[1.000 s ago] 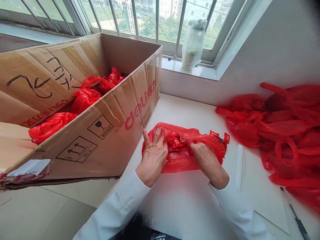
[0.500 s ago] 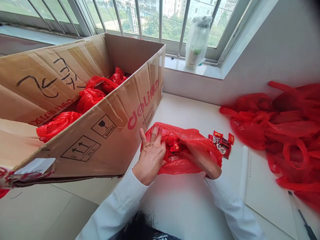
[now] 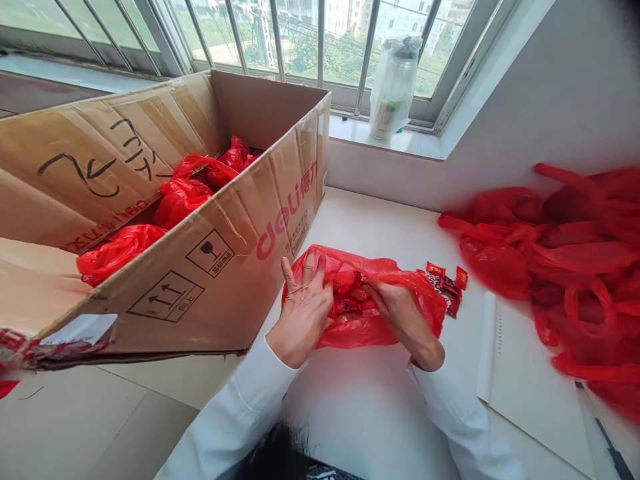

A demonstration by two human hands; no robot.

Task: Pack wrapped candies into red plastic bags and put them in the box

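A red plastic bag (image 3: 370,263) lies on the white table with its mouth spread and several small red packets (image 3: 349,307) inside. My left hand (image 3: 303,310) rests at the bag's left side, fingers stretched apart, some of them under the thin red film. Reaching into the mouth from the right, my right hand (image 3: 397,307) has its fingertips pinched at a small red packet (image 3: 361,277); the bag partly covers this hand. Just right of the bag lies a little pile of dark red packets (image 3: 451,293).
A large cardboard box (image 3: 280,200) on the left holds several filled red bags (image 3: 183,200). On the right are a heap of red plastic bags (image 3: 575,247), a white folder (image 3: 535,373) and a pen-like black tool (image 3: 617,460). A wrapped bottle (image 3: 395,93) stands on the windowsill.
My right hand has risen a little inside the bag, with its fingers now showing near the packets, which have shifted. My left hand has stayed in place at the bag.
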